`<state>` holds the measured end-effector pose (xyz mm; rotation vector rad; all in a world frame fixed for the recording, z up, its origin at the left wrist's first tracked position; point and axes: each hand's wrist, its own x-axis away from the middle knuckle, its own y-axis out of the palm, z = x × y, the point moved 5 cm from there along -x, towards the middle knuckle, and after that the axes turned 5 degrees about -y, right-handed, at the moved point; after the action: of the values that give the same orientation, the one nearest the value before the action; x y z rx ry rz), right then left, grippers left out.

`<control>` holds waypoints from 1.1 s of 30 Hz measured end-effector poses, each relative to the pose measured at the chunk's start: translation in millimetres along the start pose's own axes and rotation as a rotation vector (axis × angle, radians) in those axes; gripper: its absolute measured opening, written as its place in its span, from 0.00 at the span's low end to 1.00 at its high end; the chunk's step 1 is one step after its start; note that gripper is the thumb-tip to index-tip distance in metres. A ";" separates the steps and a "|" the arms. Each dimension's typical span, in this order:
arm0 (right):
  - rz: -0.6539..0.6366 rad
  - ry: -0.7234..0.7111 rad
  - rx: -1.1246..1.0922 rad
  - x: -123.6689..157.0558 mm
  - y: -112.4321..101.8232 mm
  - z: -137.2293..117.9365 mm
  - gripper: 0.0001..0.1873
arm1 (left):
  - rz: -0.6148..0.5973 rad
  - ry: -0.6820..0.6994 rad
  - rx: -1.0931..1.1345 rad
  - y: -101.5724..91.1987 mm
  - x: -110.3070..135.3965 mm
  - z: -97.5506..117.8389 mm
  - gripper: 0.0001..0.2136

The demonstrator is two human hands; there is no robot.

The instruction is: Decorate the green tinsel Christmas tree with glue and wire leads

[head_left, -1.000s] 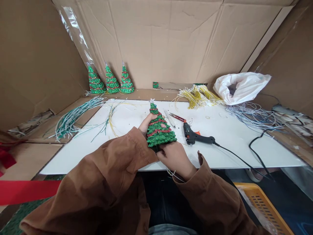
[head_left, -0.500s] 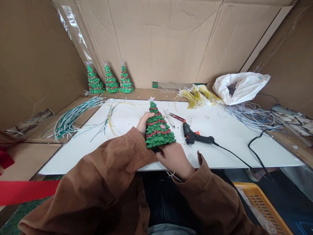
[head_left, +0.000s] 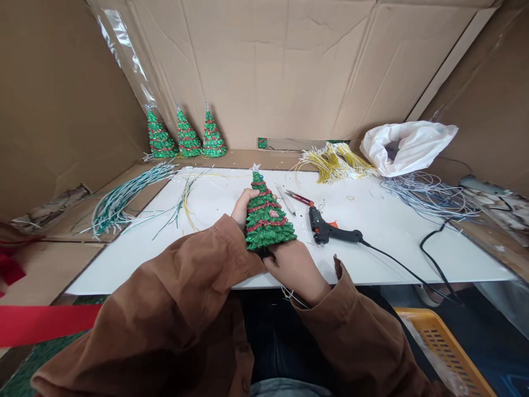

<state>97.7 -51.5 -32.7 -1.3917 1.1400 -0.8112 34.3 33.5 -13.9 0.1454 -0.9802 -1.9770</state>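
Observation:
A small green glitter Christmas tree point(head_left: 268, 218) with red garlands and a silver star on top stands upright over the near edge of the white board point(head_left: 392, 242). My left hand point(head_left: 243, 207) wraps around its left side, thumb near the upper tiers. My right hand point(head_left: 295, 267) grips it from beneath at the base; thin wires trail out under that wrist. Both sleeves are brown.
A black glue gun point(head_left: 330, 231) with its cord lies just right of the tree, red-handled snips point(head_left: 300, 197) behind it. Three finished trees point(head_left: 187, 135) stand at the back left. Green-white wires point(head_left: 119, 196), yellow wires point(head_left: 334, 160), grey wire coils point(head_left: 425, 196), a white bag point(head_left: 407, 146), an orange crate point(head_left: 446, 347).
The tree has turned slightly in my hands and my left thumb has shifted on its side. Nothing else has moved.

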 end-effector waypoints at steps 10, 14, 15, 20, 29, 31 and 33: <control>-0.050 -0.023 -0.019 -1.0 0.4 0.4 0.13 | -0.033 0.005 0.023 0.6 -0.8 -1.5 0.10; -0.062 -0.046 -0.011 -1.0 -1.1 -0.6 0.14 | -0.023 0.011 0.012 0.2 -2.0 -1.0 0.10; -0.066 -0.048 -0.010 -1.0 -1.4 -0.6 0.14 | -0.021 0.013 0.007 0.2 -2.1 -0.9 0.10; -0.072 -0.056 0.000 -1.4 -2.0 -0.7 0.13 | -0.038 0.020 0.004 0.8 -1.7 -1.2 0.10; -0.071 -0.113 -0.004 -1.2 -2.1 0.0 0.13 | -0.042 0.023 -0.002 -1.7 -2.0 -0.8 0.10; -0.071 -0.122 -0.004 -2.1 -0.8 0.4 0.13 | -0.047 0.028 0.009 -0.3 -1.0 -0.7 0.09; -0.077 -0.130 -0.002 -2.0 0.3 -0.9 0.13 | -0.056 0.033 0.007 1.5 0.2 -0.6 0.09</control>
<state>96.2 -49.9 -32.5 -1.4753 0.9928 -0.7630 35.4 32.5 -13.2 0.2103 -0.9711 -2.0163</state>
